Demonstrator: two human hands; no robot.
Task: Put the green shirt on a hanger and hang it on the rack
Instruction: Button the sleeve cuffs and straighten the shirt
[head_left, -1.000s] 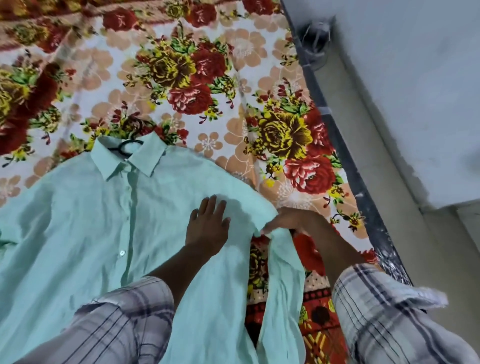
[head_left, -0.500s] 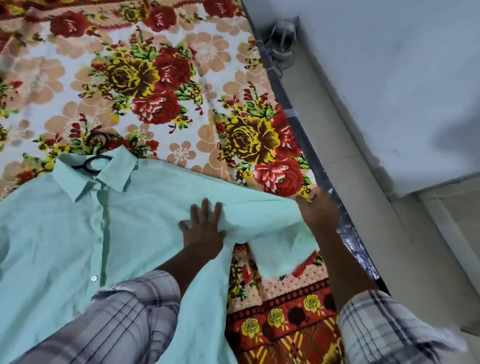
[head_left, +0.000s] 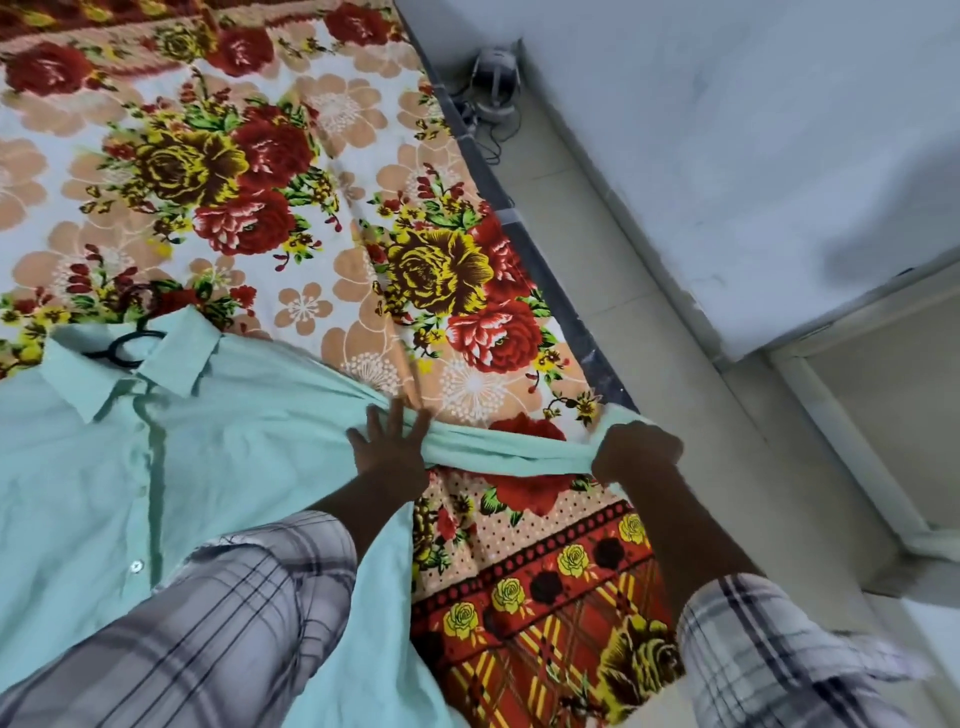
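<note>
The pale green shirt (head_left: 218, 457) lies buttoned and face up on the flowered bedsheet (head_left: 322, 171). A black hanger (head_left: 124, 348) is inside it; only its hook and neck show at the collar. My left hand (head_left: 389, 447) presses flat, fingers spread, on the shirt's right shoulder. My right hand (head_left: 636, 452) is closed around the end of the right sleeve (head_left: 514, 447), which is stretched taut out to the right, near the bed's edge. No rack is in view.
The bed's dark edge (head_left: 524, 244) runs diagonally beside a strip of tiled floor (head_left: 665, 364) and a white wall. A small grey device with cables (head_left: 493, 78) sits on the floor at the wall's corner. A door frame (head_left: 841, 431) is at right.
My right hand has pulled the sleeve from beside the shirt's side out to the right until it is straight. My left hand has stayed flat on the shoulder.
</note>
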